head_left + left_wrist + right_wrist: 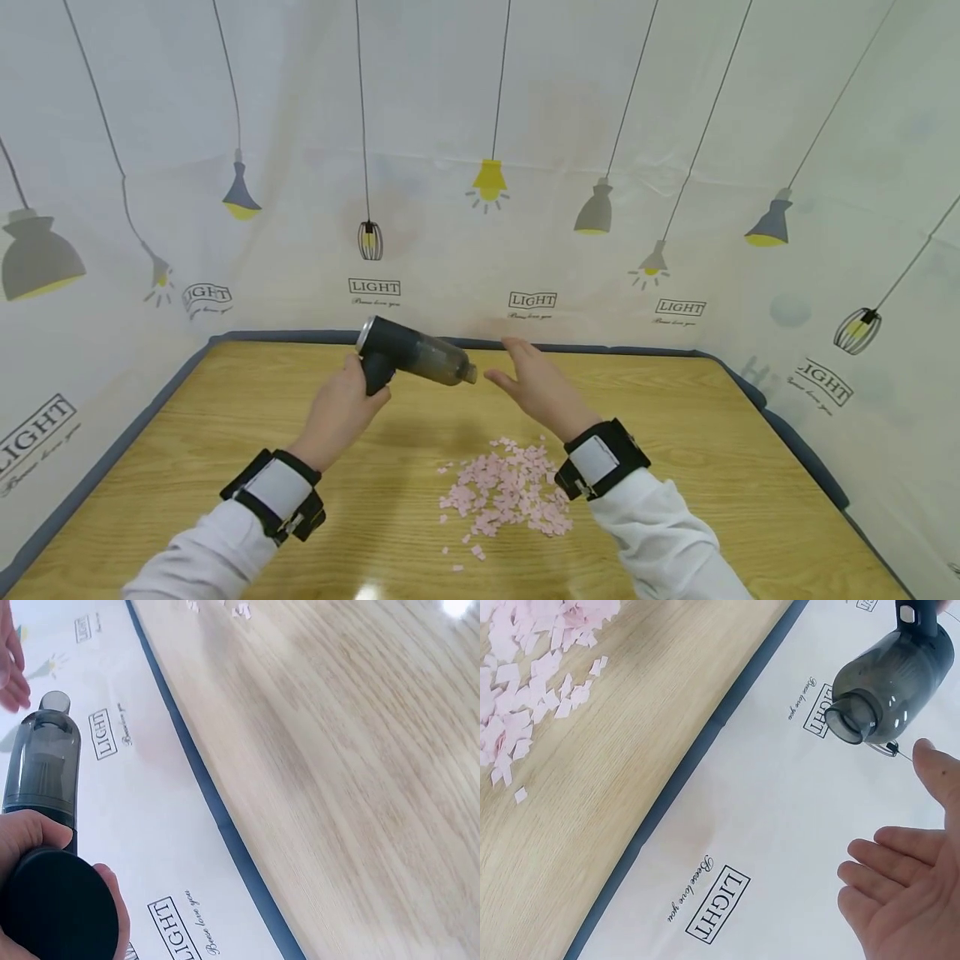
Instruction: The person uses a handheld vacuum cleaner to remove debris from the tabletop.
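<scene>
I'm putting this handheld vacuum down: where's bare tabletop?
The tabletop is bare between the right sleeve and right-side blue edging, and left of the left sleeve. Pink paper scraps crowd the patch beside the right wristband.

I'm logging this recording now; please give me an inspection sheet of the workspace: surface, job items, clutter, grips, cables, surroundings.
Surface: yellowish wood-grain table, edged by a dark blue strip.
Job's things: black pistol-shaped device with a smoky see-through barrel, held above the table; small flat pale-pink scraps, heaped loosely on it, a few strays around.
Clutter: nothing seen beyond the scraps.
Left grip: bare hand, holding the device by its handle.
Right grip: bare hand, fingers extended, holding nothing, near the nozzle but apart from it.
Cables: nothing seen; the cords on the backdrop are printed.
Surroundings: white backdrop printed with hanging lamps and "LIGHT" labels.
</scene>
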The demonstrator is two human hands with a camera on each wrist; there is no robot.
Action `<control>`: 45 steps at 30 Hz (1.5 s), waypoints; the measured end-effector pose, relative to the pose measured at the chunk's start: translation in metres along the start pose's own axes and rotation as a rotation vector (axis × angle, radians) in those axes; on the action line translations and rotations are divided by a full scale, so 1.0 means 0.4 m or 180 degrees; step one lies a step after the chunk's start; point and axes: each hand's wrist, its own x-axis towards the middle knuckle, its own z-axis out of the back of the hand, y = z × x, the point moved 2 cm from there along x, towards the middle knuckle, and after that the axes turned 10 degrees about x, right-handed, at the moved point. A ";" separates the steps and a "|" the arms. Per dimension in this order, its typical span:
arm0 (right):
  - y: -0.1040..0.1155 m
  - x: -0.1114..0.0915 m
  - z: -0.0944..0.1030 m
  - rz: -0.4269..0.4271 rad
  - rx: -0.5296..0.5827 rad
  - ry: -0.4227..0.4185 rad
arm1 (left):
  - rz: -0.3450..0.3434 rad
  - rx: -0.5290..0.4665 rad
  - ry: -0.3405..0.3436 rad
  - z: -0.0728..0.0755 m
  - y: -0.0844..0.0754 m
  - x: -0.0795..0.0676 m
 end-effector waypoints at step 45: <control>0.014 0.001 -0.141 0.0390 0.0426 0.0356 | -0.0411 0.0423 0.0026 -0.087 -0.029 -0.055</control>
